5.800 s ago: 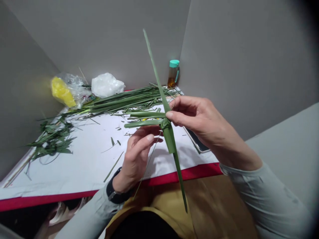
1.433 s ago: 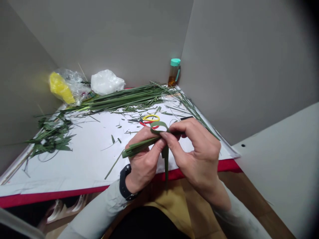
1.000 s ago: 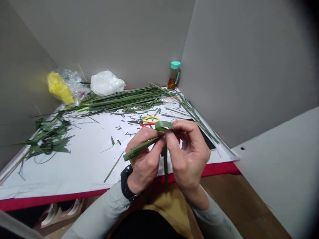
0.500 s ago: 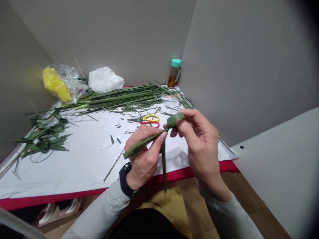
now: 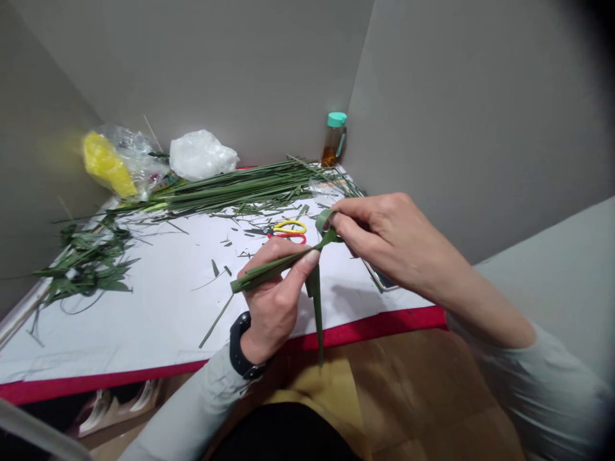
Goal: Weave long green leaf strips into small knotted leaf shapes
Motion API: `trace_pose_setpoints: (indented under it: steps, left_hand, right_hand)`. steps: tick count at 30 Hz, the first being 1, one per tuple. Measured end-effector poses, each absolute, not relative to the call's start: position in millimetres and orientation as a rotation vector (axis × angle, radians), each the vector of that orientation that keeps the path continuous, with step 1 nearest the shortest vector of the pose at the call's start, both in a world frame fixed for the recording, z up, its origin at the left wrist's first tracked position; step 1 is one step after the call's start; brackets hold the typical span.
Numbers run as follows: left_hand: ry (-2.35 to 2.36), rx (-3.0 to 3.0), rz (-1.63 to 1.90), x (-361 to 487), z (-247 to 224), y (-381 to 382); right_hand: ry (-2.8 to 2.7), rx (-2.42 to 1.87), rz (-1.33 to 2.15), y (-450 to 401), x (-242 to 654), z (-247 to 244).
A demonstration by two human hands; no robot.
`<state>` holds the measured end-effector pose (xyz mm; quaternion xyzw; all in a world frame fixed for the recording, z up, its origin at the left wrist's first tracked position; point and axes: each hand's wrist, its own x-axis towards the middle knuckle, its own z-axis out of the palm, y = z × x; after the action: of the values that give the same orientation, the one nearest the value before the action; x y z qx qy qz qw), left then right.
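Note:
My left hand [image 5: 276,301], with a black watch on the wrist, is closed round a bundle of folded green leaf strips [image 5: 269,269]. One strip end [image 5: 318,320] hangs down below that hand. My right hand [image 5: 384,240] pinches a curled leaf loop [image 5: 324,221] at the bundle's far end, between thumb and forefinger. Its other fingers are partly hidden behind the palm. Just beyond my left hand lie scissors [image 5: 288,230] with one yellow and one red handle.
Long green leaves [image 5: 240,186] lie in a pile along the back. Finished-looking leaf pieces [image 5: 91,256] are heaped at left. A white plastic bag [image 5: 202,155], a yellow-and-clear bag [image 5: 108,163] and a teal-lidded bottle [image 5: 334,141] stand at the back. A dark flat object [image 5: 384,280] lies under my right hand.
My right hand has turned and swung its forearm out to the right, shifting the leaf loop slightly left. My left hand has kept its hold almost in place.

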<state>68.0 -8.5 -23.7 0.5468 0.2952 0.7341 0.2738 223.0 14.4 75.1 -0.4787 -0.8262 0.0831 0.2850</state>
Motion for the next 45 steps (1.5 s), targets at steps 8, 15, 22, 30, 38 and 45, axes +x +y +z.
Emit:
trace_pose_setpoints:
  steps: [8, 15, 22, 30, 38, 45]
  left_hand:
    - [0.715, 1.361, 1.928, 67.6, -26.0, -6.1]
    - [0.664, 1.257, 1.847, 64.4, -25.1, -6.7]
    - [0.62, 1.111, 1.825, 63.6, -18.2, -10.0]
    - [0.607, 0.99, 1.817, 65.7, -11.9, -11.8]
    - [0.622, 0.889, 1.811, 65.2, -8.1, -13.3]
    - [0.663, 0.902, 1.817, 65.2, -9.0, -15.8]
  right_hand:
    - [-2.433, -1.067, 0.601, 27.9, 234.6, 88.7]
    - [-2.436, -1.101, 0.795, 21.1, 227.1, 83.6]
    - [-2.364, -1.076, 0.381, 6.3, 214.9, 69.4]
    - [-2.223, -1.122, 0.283, -9.6, 211.5, 58.5]
    - [-2.068, -1.115, 0.264, -23.3, 205.2, 41.4]
    - [-2.098, -1.042, -0.168, -38.3, 199.6, 14.0]
